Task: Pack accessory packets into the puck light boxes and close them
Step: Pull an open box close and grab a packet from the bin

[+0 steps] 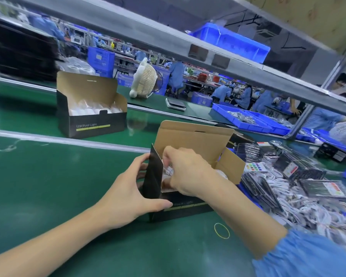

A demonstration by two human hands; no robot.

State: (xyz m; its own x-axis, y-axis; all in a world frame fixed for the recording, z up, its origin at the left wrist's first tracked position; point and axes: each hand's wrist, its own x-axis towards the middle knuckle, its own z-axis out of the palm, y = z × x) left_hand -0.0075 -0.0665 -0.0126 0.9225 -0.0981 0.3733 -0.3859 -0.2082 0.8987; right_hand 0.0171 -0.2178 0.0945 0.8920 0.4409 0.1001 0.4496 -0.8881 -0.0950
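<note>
Nearest the camera, on green tabletop (48, 176): yellow rubber band (221, 230) lying flat, just right of near box.
Near box (186, 204), black with brown inside, lid flap up at far side, side flaps splayed.
Left hand (128, 194) grips box's left end: thumb along front face, fingers (142, 162) curled round upright black end flap.
Right hand (186, 170) down inside box opening, fingers (169, 154) pinching clear accessory packet (169, 170); packet partly inside box, mostly hidden by hand. Blue sleeve (300, 254) on right forearm.
Right of box: heap of bagged accessories (288, 186), white cables and black packets, one remote with coloured buttons (254, 166) on top.
Farther left, on green belt: second box (92, 114), lid open, white puck lights visible inside, well apart from near box.
Beyond belt: small white desk fan (144, 80), scale (176, 103), blue bins (248, 118) with bagged parts.
Overhead: grey shelf rail carrying blue bin (234, 40).
Far background: people in blue coats at other benches, blurred.
</note>
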